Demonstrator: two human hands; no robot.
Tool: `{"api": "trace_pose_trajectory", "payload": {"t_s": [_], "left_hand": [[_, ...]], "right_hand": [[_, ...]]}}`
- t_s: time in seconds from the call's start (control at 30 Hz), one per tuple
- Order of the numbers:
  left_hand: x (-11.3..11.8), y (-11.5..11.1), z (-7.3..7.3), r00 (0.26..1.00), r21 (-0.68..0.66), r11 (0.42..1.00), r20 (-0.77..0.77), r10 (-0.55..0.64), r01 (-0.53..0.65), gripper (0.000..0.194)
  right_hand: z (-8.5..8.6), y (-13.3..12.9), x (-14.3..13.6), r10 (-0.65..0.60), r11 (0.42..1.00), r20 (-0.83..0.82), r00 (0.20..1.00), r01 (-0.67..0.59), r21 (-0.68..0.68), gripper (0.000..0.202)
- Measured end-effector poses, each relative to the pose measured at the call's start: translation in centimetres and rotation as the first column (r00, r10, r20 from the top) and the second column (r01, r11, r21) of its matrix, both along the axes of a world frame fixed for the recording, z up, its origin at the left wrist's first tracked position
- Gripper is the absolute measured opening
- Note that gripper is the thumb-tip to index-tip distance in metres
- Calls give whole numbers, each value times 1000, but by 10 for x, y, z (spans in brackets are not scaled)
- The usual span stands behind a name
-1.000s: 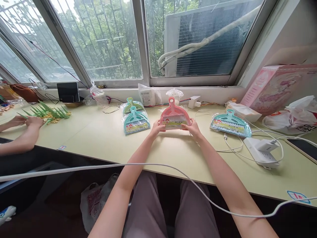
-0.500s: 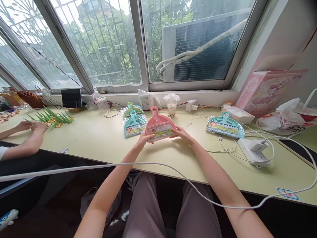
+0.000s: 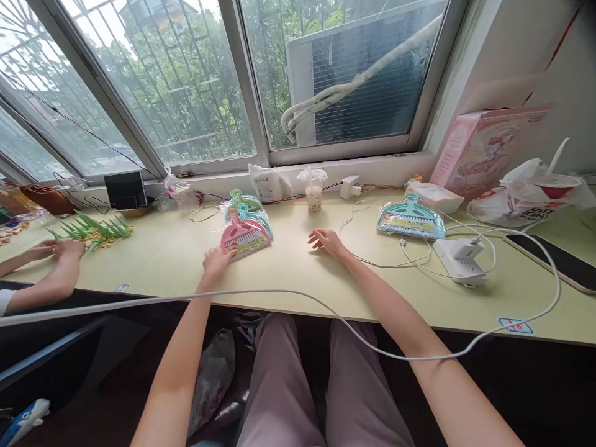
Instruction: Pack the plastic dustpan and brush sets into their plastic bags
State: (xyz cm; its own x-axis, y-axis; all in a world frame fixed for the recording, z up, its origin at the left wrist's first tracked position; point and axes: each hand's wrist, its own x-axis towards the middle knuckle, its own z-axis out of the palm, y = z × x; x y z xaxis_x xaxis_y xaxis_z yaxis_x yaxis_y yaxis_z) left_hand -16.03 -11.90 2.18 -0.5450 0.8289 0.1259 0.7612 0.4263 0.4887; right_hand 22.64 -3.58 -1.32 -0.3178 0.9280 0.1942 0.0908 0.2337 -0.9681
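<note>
A pink dustpan and brush set (image 3: 246, 236) in clear wrap lies at the front of a group on the table. My left hand (image 3: 218, 261) grips its lower left edge, fingers closed on it. Behind it, partly covered, are a teal set (image 3: 261, 214) and a green set (image 3: 246, 200). My right hand (image 3: 328, 242) rests over the table to the right, holding nothing, its fingers apart and slightly curled. Another teal dustpan and brush set (image 3: 410, 220) lies farther right, beyond that hand.
A lidded drink cup (image 3: 313, 191) stands near the window sill. On the right are a white power strip (image 3: 460, 264), loose cables, a phone (image 3: 554, 261) and a pink box (image 3: 484, 155). A white cable (image 3: 298, 292) crosses before me. Another person's hands (image 3: 56, 248) work at green stems (image 3: 95, 230).
The pink set has moved left and now lies in front of the other sets. My right hand has let go of it; my left hand still holds it.
</note>
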Motion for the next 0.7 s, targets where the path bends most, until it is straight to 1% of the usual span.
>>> {"api": "trace_pose_trajectory", "payload": {"t_s": [0.03,0.07,0.13,0.17,0.2,0.23,0.27,0.3,0.33,0.37,0.4,0.43,0.47,0.53,0.57,0.63,0.67,0.7], "left_hand": [[3,8,-1,995,-35,999,-99,20,-23,60],[8,16,-3,988,-48,998,-151,35,-43,63],[21,28,-9,987,-29,997,-150,64,-69,68],[28,32,-13,989,-12,996,-123,86,-88,71],[35,34,-15,990,6,994,-91,111,-111,75],[41,34,-17,989,29,991,-66,134,-132,80],[47,33,-18,986,64,987,-56,154,-150,84],[52,30,-18,983,115,980,-67,169,-161,87],[56,26,-16,980,182,970,-92,178,-160,87],[61,22,-13,975,261,954,-124,183,-146,84],[66,17,-9,971,342,932,-155,182,-120,79],[72,12,-5,968,416,906,-183,171,-81,73],[79,8,-1,968,477,879,-204,144,-30,67],[97,5,4,972,538,837,-234,33,101,57],[108,7,4,966,539,822,-253,-53,187,53],[133,17,3,920,502,778,-295,-258,378,46],[146,25,1,873,469,738,-315,-373,485,41],[159,35,-1,808,431,684,-331,-487,588,37]], "right_hand": [[1,2,3,-18,1000,7,1000,18,10,36],[2,3,7,-43,999,15,999,43,20,36],[7,8,19,-122,992,27,992,120,44,38],[10,10,27,-206,976,26,978,203,72,40],[13,13,36,-329,939,18,944,325,114,41],[16,16,47,-485,863,4,875,477,166,41],[18,19,58,-648,742,-10,762,634,219,39],[20,22,70,-787,591,-13,616,761,267,36],[20,24,81,-884,446,7,467,840,310,33],[18,27,91,-934,351,63,352,870,347,32],[15,29,100,-948,318,146,283,868,382,33],[11,31,108,-937,336,241,254,847,412,36],[6,33,113,-911,376,332,244,821,429,40],[-2,38,119,-860,445,454,232,776,446,51],[-5,40,120,-848,458,481,221,762,458,55],[-7,42,122,-850,447,493,184,747,493,54],[-5,42,122,-850,451,497,173,726,519,50],[-3,42,122,-844,470,506,176,697,542,47]]}}
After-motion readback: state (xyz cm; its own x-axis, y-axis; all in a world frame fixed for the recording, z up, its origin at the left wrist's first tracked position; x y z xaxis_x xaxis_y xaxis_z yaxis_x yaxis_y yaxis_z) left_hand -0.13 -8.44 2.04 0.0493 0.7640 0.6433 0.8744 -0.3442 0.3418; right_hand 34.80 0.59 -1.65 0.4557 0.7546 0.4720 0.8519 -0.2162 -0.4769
